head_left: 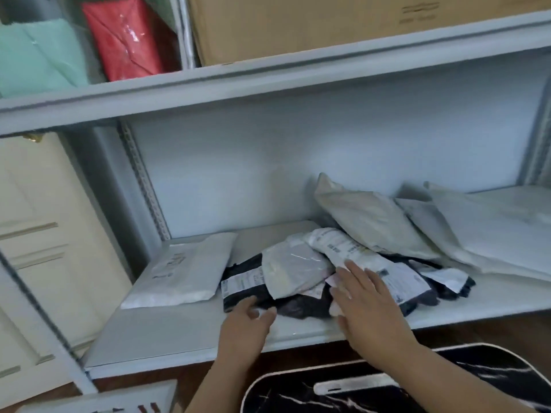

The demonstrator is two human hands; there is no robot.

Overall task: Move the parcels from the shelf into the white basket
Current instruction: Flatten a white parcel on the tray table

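A heap of parcels lies on the grey shelf point(185, 329): a black parcel point(301, 305) with a white label at the bottom, a small grey parcel point(295, 269) on it, and a white labelled parcel point(346, 248) across the top. My left hand point(244, 326) reaches the black parcel's front left corner, fingers loosely bent and touching its edge. My right hand point(366, 305) lies flat with spread fingers on the labelled parcels at the heap's right. A flat white parcel point(185, 272) lies apart to the left. Larger grey-white parcels point(372, 216) lean at the back right. The white basket is out of view.
A black marble-patterned surface with a pale rim point(357, 391) sits below the shelf edge under my right arm. The upper shelf holds a cardboard box point(313, 22), a red bag point(128, 40) and a green bag point(35, 58). A cream door point(44, 234) stands at left.
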